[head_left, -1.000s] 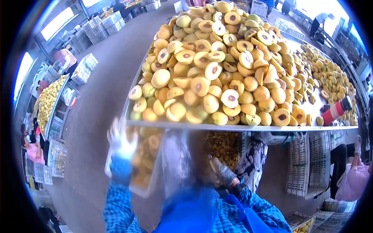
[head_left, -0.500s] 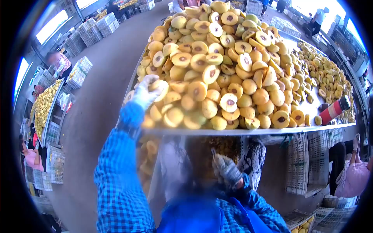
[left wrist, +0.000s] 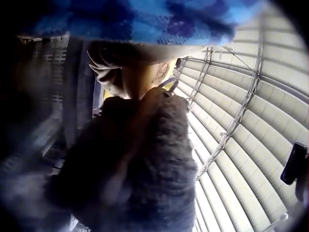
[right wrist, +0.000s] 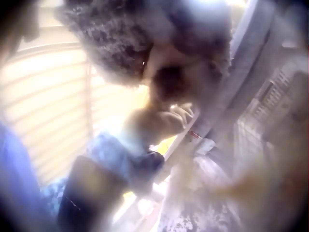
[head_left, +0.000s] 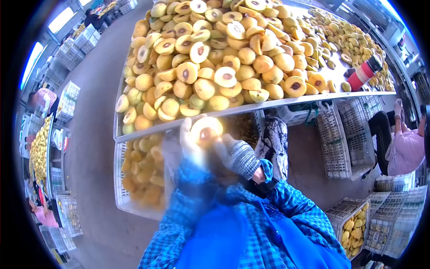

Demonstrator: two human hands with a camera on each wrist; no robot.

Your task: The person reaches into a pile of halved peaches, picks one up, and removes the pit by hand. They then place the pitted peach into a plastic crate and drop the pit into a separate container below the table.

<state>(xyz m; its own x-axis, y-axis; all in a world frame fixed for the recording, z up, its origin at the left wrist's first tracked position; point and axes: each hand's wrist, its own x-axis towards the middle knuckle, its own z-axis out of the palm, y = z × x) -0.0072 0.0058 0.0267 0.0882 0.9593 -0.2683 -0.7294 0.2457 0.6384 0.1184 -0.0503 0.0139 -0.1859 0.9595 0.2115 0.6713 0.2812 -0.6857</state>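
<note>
My left hand [head_left: 190, 143], in a whitish glove, holds up a halved yellow peach [head_left: 206, 131], its reddish-brown centre facing up. My right hand [head_left: 243, 158], in a grey knit glove, is close against the peach's right side. From between its fingers a thin curved metal tip [left wrist: 171, 83] sticks out beside the fruit in the left wrist view; the tool's handle is hidden in the fist. In the right wrist view the knit glove [right wrist: 116, 43] fills the top, blurred. Ahead, a big heap of peach halves [head_left: 188, 71] covers the metal table [head_left: 251, 106].
A white crate [head_left: 118, 179] of peach halves stands below the table's left end. Another container of dark brownish pieces [head_left: 245, 127] sits between my legs. A red bottle [head_left: 363, 74] lies tilted at the table's right edge. Plastic crates [head_left: 333, 143] and a seated person [head_left: 407, 150] are at right.
My left hand rose from beside the table to the heap, took a peach half and brought it down to my right hand. The head view has shifted, moving the table left and up.
</note>
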